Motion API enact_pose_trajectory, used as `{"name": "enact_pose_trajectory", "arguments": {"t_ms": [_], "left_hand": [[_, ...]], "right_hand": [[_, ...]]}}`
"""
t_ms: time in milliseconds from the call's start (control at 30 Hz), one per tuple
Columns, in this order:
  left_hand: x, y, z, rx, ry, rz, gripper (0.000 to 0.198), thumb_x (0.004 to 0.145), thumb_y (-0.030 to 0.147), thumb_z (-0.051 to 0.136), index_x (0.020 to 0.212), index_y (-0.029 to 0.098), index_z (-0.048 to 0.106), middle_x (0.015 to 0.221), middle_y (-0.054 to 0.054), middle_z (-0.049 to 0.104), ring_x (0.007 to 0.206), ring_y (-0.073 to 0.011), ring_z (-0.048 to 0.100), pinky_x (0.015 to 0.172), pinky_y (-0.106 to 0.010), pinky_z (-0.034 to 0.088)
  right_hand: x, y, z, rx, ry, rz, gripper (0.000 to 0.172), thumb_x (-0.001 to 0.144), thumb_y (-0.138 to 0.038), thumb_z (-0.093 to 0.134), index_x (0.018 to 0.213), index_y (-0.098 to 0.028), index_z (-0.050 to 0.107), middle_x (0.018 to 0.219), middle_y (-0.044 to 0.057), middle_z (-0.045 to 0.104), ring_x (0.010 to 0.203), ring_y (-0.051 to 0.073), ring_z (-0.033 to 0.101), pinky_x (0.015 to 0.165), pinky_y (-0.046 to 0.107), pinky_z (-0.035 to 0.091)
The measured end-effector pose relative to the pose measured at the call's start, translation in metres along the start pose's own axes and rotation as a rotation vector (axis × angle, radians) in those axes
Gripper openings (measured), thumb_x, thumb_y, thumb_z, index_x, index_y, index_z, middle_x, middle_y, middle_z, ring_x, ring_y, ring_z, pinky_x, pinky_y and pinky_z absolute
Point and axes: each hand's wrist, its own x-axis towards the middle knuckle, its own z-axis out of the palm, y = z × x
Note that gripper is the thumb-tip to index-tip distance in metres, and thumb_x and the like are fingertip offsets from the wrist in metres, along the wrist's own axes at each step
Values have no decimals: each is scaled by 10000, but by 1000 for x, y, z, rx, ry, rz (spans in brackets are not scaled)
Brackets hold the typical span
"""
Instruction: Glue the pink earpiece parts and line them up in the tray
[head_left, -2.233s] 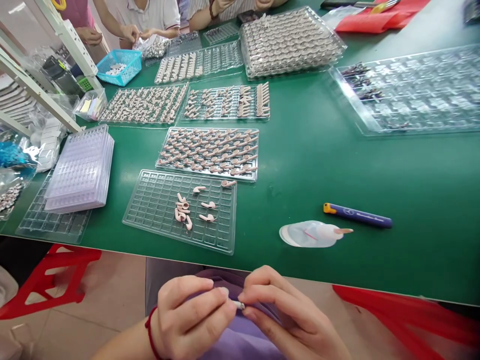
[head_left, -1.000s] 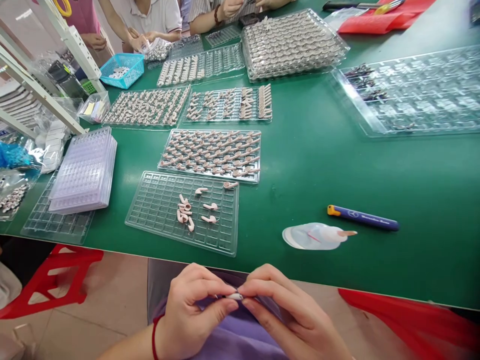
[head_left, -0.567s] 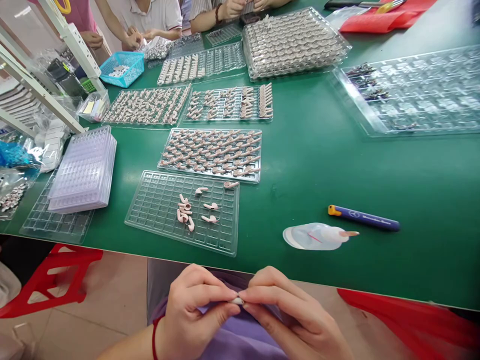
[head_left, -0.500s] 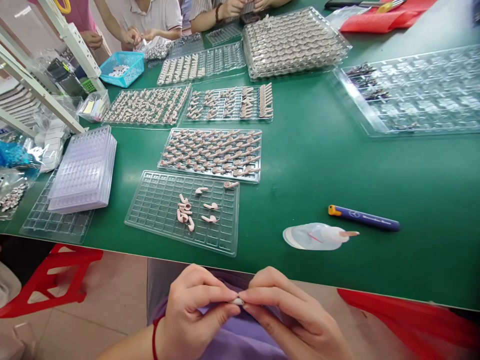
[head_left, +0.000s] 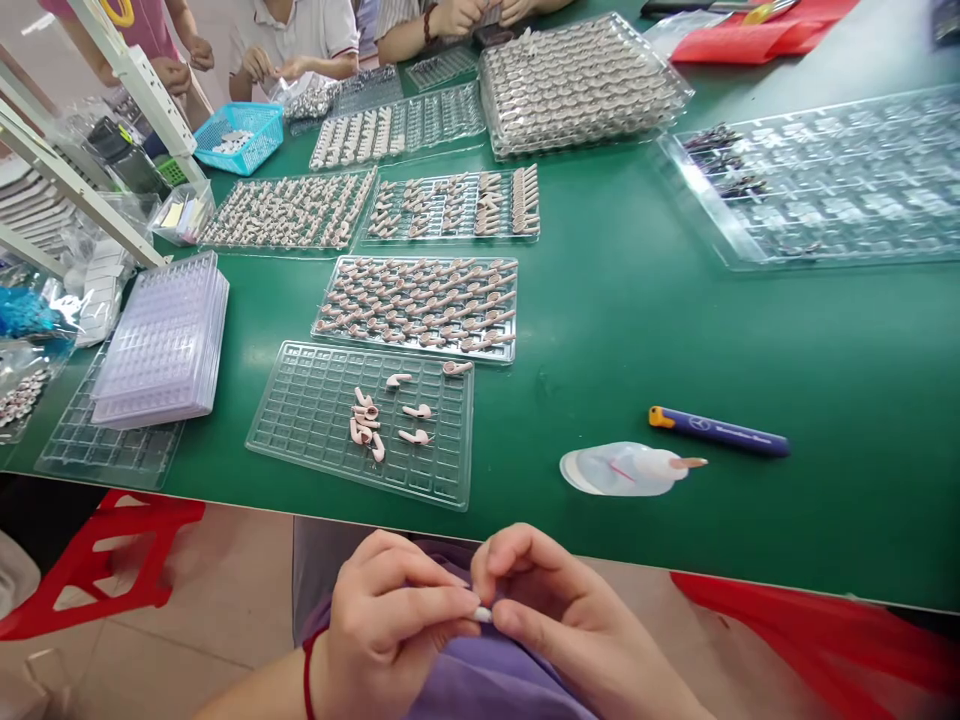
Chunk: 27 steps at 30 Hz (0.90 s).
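Note:
Low in front of the table edge, over my lap, both hands meet at a small white earbud part (head_left: 484, 614), mostly hidden by fingers. My left hand (head_left: 397, 620) pinches it between thumb and fingers. The thumb of my right hand (head_left: 555, 610) presses on its right end, with the index finger curled just above, apart from the thumb. Nearest on the table is a clear plastic tray (head_left: 300, 420) with several loose pinkish-white earbuds (head_left: 365, 425) on it. A translucent squeeze bottle (head_left: 622, 470) lies on its side, right of the tray.
A blue pen-like tool (head_left: 720, 432) with an orange end lies behind the bottle. Beyond are trays of earbuds (head_left: 420, 305), a tall tray stack (head_left: 585, 85) and a blue basket (head_left: 259, 135). Empty trays (head_left: 157, 340) are piled at left. Other people's hands (head_left: 277, 70) work across the table.
My right index finger has lifted off the earbud part and curled up, away from the thumb. My left fingers have slid slightly over the part. The view has shifted a little.

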Motion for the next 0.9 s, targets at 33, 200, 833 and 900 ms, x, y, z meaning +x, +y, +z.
{"name": "enact_pose_trajectory", "arguments": {"t_ms": [33, 200, 833, 900], "left_hand": [[0, 0, 0, 14, -1, 13, 111, 904, 159, 653, 1001, 182, 702, 833, -50, 723, 782, -156, 617, 718, -265, 549], [-2, 0, -2, 98, -27, 100, 168, 929, 120, 575, 1051, 169, 679, 853, -60, 720, 801, -167, 603, 723, -270, 567], [2, 6, -8, 260, -6, 177, 165, 925, 99, 551, 1016, 149, 680, 808, -53, 744, 746, -158, 632, 680, -250, 587], [1, 5, -7, 255, -8, 174, 168, 931, 106, 547, 1027, 152, 678, 807, -52, 745, 741, -159, 631, 676, -256, 589]], "right_hand": [[0, 1, 0, 47, -13, 22, 185, 798, -328, 779, 849, -240, 625, 761, -13, 659, 699, 110, 612, 657, 228, 519], [1, 5, -1, 107, 1, 70, 272, 756, -314, 817, 812, -225, 566, 723, -28, 636, 645, 106, 573, 615, 240, 479], [-3, 16, 4, 114, 152, 26, 270, 776, -430, 777, 834, -237, 597, 708, -14, 592, 653, 124, 530, 603, 252, 475], [-4, 18, 3, 90, 154, 25, 255, 794, -418, 763, 838, -235, 592, 719, -11, 583, 655, 126, 528, 602, 255, 478]]}}
